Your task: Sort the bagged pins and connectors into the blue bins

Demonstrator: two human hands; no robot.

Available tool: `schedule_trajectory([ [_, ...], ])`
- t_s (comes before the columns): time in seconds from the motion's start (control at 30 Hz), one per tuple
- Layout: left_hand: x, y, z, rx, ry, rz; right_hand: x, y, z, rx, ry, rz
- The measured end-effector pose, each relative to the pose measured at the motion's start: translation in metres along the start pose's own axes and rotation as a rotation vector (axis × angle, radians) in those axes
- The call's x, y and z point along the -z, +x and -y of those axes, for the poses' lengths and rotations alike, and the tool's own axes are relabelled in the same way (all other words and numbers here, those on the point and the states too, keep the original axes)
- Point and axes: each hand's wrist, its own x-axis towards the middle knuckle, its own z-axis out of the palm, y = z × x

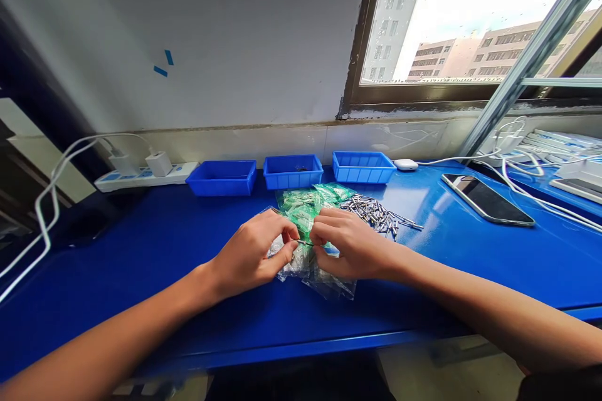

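Note:
My left hand [256,250] and my right hand [348,244] meet over the middle of the blue table [155,244]. Both are pinched, fingertips almost touching, on a thin metal pin [305,242] held level between them. Under and behind the hands lies a heap of small clear and green plastic bags [305,203]. A pile of several short metal pins [376,212] lies just right of the bags, close to my right hand.
Three blue trays stand along the wall: left [221,177], middle [292,171], right [363,166]. A power strip [145,174] with chargers and white cables sits far left. A phone [486,199] lies at right, with more cables and devices beyond. A window is above.

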Motion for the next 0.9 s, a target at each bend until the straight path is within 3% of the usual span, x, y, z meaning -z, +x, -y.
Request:
schedule_trajectory([
  [0.3, 0.0011, 0.0000, -0.0005, 0.114, 0.008, 0.073, 0.0002, -0.0004, 0.0027, -0.033, -0.132, 0.003],
  [0.9, -0.0026, -0.0017, -0.0008, 0.085, 0.010, -0.029, -0.0035, -0.0021, 0.0012, -0.095, -0.059, -0.013],
])
